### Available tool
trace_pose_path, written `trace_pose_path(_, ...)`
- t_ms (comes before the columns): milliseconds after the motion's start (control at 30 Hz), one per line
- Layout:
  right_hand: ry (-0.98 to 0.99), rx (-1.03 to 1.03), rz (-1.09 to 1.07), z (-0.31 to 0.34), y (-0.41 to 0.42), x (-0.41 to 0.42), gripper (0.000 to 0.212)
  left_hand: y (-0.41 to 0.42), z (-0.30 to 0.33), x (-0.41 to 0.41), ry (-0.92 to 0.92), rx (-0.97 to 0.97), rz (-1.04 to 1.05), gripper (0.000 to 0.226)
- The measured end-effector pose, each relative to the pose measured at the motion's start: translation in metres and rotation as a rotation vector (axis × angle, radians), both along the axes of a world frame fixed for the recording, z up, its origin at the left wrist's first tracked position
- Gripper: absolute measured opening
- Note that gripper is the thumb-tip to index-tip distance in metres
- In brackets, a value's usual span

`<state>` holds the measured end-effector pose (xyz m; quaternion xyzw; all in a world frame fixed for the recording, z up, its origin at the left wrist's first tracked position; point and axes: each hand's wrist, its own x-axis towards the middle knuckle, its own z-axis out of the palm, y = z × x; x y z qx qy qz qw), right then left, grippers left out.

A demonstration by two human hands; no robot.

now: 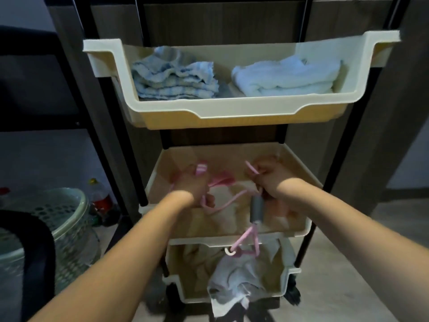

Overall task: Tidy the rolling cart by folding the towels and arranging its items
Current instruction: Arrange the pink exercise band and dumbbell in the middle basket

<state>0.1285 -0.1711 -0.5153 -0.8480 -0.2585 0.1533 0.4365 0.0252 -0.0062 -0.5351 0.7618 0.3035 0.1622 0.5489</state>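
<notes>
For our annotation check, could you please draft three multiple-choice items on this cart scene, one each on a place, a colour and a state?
1. Where do the folded towels lie?
A. top tray
B. middle tray
C. floor

2. What colour is the cord in the hands?
A. green
B. pink
C. black

3. How is the cloth in the bottom tray?
A. neatly folded
B. rolled up
C. crumpled, spilling over the front

Key:
1 A: the striped towel and white towel sit in the top tray.
2 B: the left hand and right hand grip a pink cord.
3 C: the grey cloth hangs over the bottom tray.
</notes>
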Motion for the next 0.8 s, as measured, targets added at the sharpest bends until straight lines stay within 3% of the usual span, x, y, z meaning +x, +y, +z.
trace_pose_path(100, 0.128, 0.325, 0.021, 0.013, -0.014, -0.026, 0.012, -0.01, 0.042, -0.029, -0.196, -0.247, -0.079, 0.028)
trace_pose_path(200, 0.101, 0.409, 0.03, 0.031, -0.022, -0.042, 0.013, -0.022, 0.063, -0.061, -0.022, -0.077, -0.154, 0.042)
trace_pose_path(267, -0.054, 0.367, 0.007, 0.049, -0.027, -0.043, 0.009, -0.029, 0.07, -0.074, 0.101, 0.081, -0.186, 0.039)
trace_pose_path(333, -0.166, 0.338, -0.007, 0.064, -0.03, -0.044, 0.008, -0.032, 0.073, -0.08, 0.044, 0.04, -0.151, 0.034)
trace_pose_path(500, -0.077, 0.18, 0.097, 0.065, -0.037, -0.055, 0.017, -0.039, 0.086, -0.089, -0.234, -0.458, -0.087, 0.019)
trace_pose_path(600, 0.028, -0.024, 0.205, 0.056, -0.045, -0.062, 0.026, -0.036, 0.078, -0.087, -0.25, -0.378, 0.026, 0.022)
trace_pose_path(700, 0.347, -0.171, 0.308, 0.06, -0.056, -0.064, 0.046, -0.027, 0.07, -0.087, -0.244, -0.273, 0.166, 0.033)
trace_pose_path(800, 0.453, -0.345, 0.429, 0.066, -0.071, -0.061, 0.035, -0.019, 0.07, -0.092, -0.25, -0.001, 0.273, 0.034)
